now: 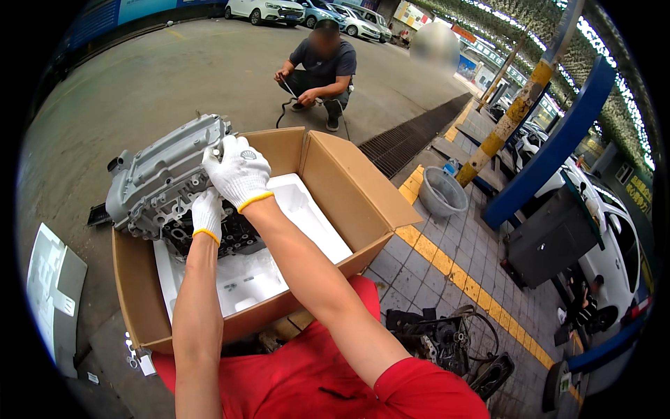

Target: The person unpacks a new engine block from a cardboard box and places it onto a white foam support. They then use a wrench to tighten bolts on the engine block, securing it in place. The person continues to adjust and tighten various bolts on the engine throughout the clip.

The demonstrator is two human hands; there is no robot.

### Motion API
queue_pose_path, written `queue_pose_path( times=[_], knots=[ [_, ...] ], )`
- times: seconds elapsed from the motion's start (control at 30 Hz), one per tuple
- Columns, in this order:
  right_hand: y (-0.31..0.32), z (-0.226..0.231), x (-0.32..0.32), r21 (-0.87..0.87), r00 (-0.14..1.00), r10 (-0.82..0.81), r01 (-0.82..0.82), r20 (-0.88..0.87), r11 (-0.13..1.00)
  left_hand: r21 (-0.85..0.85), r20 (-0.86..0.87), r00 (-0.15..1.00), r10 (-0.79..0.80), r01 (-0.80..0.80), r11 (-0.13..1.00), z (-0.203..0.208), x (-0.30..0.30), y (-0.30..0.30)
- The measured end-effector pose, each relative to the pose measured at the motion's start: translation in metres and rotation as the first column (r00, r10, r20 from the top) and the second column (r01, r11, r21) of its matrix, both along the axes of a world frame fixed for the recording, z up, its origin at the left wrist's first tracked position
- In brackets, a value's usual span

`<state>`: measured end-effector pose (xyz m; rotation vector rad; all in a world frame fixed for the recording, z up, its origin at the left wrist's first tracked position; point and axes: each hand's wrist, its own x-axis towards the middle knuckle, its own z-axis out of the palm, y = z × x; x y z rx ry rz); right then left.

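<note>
Floor: grey concrete forecourt, grey paving tiles with a yellow tactile strip | Drain: long dark metal grating | Structure: yellow-and-black striped post, blue curved steel beam | Vehicles: white parked cars at far edge | Person crouching on concrete | Light: daylight, outdoors.

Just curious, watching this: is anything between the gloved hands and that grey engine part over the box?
Nothing visible. The right hand grips the top edge of the engine part, and the left hand rests on its lower side. The part sits tilted over the left corner of the cardboard box, above the white foam tray.
</note>
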<state>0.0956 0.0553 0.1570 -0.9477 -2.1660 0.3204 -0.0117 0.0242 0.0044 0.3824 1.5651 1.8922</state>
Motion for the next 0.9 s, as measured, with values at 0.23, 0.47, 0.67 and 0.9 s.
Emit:
queue_pose_path(
  times=[0.23, 0.47, 0.67, 0.9],
  knots=[
    [0.057, -0.071, 0.026, -0.239, 0.947, -0.095, 0.020, -0.306, 0.971, -0.173, -0.631, 0.775, -0.039, -0.092, 0.981, -0.007, 0.007, 0.002],
    [-0.001, -0.011, -0.001, -0.118, 1.000, -0.013, 0.015, 0.017, 0.993, -0.195, -0.489, 0.870, 0.053, -0.168, 0.966, -0.011, -0.009, -0.013],
    [0.044, -0.063, 0.015, -0.283, 0.958, -0.090, 0.009, -0.271, 0.959, -0.213, -0.481, 0.875, 0.054, -0.176, 0.961, -0.001, 0.004, -0.007],
    [0.009, -0.033, 0.007, -0.106, 0.985, -0.073, 0.057, -0.153, 0.993, -0.280, -0.581, 0.813, 0.045, -0.252, 0.926, -0.003, 0.000, -0.010]
  ],
)
